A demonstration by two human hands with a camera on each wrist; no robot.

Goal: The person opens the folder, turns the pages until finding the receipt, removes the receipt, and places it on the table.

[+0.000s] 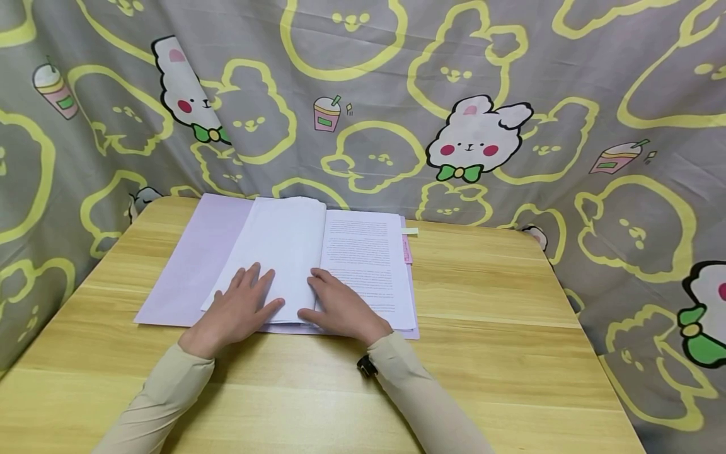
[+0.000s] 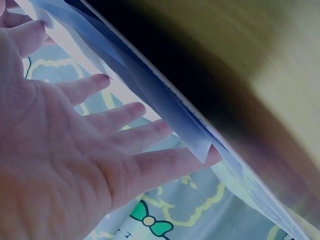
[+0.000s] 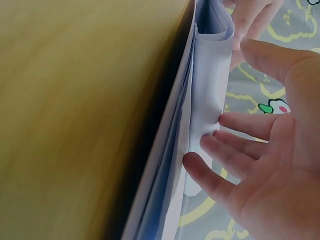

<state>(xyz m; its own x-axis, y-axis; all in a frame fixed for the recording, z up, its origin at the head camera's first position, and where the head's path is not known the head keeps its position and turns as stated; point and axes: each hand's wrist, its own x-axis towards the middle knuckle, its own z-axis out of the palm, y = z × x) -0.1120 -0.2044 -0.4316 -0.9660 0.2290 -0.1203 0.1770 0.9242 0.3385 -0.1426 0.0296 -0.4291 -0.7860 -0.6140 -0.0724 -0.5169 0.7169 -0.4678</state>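
A lilac folder [image 1: 187,258] lies spread on the table with a stack of papers in it. My left hand [image 1: 241,306] rests with fingers apart on the blank white page [image 1: 283,233] on the left side. Beside the fold, my right hand [image 1: 343,309] touches that page's curved edge with its fingertips. To the right lies a printed page [image 1: 363,246] with lines of small text. In the right wrist view the white page [image 3: 207,85] bulges in a rounded curl, and the fingers of the right hand [image 3: 270,160] touch it. The left wrist view shows the left hand [image 2: 85,135] against the sheets.
Pale green and pink index tabs [image 1: 409,231] stick out at the right edge of the papers. The wooden table [image 1: 488,340] reaches back to a grey curtain [image 1: 374,94] with cartoon animals. A small black device [image 1: 367,366] is on the right wrist.
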